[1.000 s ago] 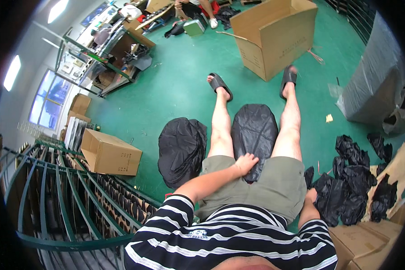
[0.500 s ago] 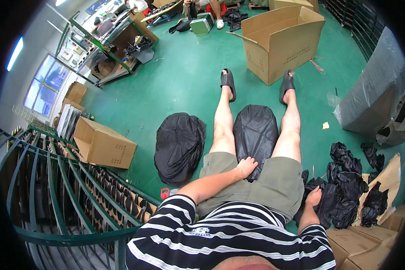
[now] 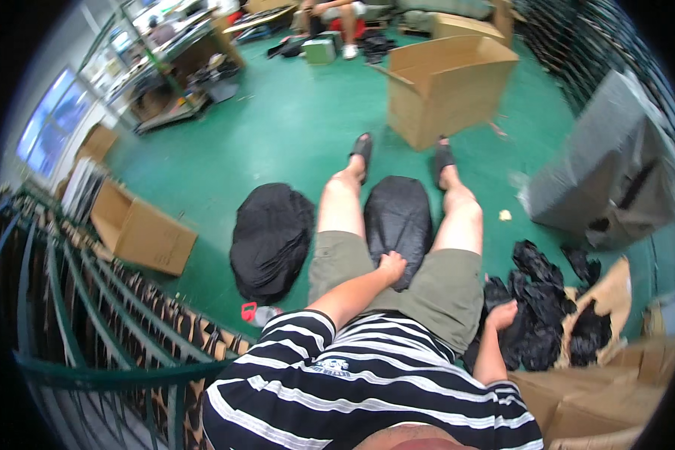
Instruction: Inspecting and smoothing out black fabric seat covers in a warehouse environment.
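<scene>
A long, rounded black leather-like cover (image 3: 399, 225) lies on the floor between my legs, its narrow end close to my shorts. My left hand (image 3: 392, 266) is closed on that near end, fingers curled against the material. To my right, my right hand (image 3: 502, 315) hovers at the edge of a heap of crumpled black pieces (image 3: 536, 300). Its fingers are curled and slightly blurred; what they hold, if anything, is not clear. Beyond my left thigh sits a flat, rounded stack of black covers (image 3: 272, 240).
An open carton (image 3: 450, 90) stands past my feet, another carton (image 3: 154, 232) at left beside a green metal rack (image 3: 112, 367). Right of me are a grey plastic-wrapped bundle (image 3: 604, 172) and cardboard boxes (image 3: 600, 397). A red-handled item (image 3: 249, 311) lies near my left hip. Another person sits far off.
The whole view has shifted, so most things sit farther left. My feet have drawn back a little. My right hand has edged over the black heap; my left stays on the cover.
</scene>
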Demonstrator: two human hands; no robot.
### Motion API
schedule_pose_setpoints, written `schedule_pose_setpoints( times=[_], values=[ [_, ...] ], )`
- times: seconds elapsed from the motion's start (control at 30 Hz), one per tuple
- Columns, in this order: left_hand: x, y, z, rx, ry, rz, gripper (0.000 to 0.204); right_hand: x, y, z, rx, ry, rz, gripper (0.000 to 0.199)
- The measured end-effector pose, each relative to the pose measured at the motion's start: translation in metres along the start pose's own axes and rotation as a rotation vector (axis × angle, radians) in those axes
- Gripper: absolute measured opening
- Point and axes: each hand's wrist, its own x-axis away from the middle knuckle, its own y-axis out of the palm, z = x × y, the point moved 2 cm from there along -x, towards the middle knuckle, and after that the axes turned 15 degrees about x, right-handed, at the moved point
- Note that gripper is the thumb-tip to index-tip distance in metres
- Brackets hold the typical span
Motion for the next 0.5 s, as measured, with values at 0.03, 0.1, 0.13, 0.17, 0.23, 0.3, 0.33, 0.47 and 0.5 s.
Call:
schedule_pose_setpoints(
  times=[0.03, 0.1, 0.13, 0.17, 0.23, 0.3, 0.33, 0.47, 0.5],
  values=[
    [-0.002, 0.001, -0.004, -0.027, -0.021, -0.05, 0.021, -0.001, -0.007, -0.014, 0.01, 0.025, -0.02, 0.044],
    [-0.017, 0.007, -0.019, -0.038, -0.095, -0.11, 0.024, -0.028, -0.004, -0.038, -0.046, 0.044, 0.06, 0.045],
    [-0.018, 0.009, -0.02, -0.045, -0.089, -0.172, 0.025, -0.04, -0.01, -0.049, -0.08, 0.135, 0.068, 0.047],
    [-0.019, 0.008, -0.019, -0.09, -0.088, -0.195, 0.026, -0.052, -0.019, -0.058, -0.133, 0.187, 0.068, 0.049],
    [-0.017, 0.006, -0.015, -0.109, -0.048, -0.242, 0.027, -0.082, -0.039, -0.075, -0.242, 0.229, 0.212, 0.05],
    [-0.014, -0.005, -0.003, -0.111, 0.003, -0.279, 0.033, -0.111, -0.058, -0.081, -0.318, 0.197, 0.247, 0.05],
    [-0.009, -0.005, -0.01, -0.109, -0.01, -0.279, 0.033, -0.116, -0.071, -0.101, -0.364, 0.212, 0.217, 0.051],
    [0.002, -0.014, -0.019, -0.105, 0.114, -0.258, 0.028, -0.139, -0.105, -0.173, -0.58, 0.106, 0.197, 0.049],
    [0.001, -0.021, -0.021, -0.094, 0.149, -0.258, 0.029, -0.141, -0.117, -0.201, -0.69, 0.06, 0.2, 0.047]
  ],
)
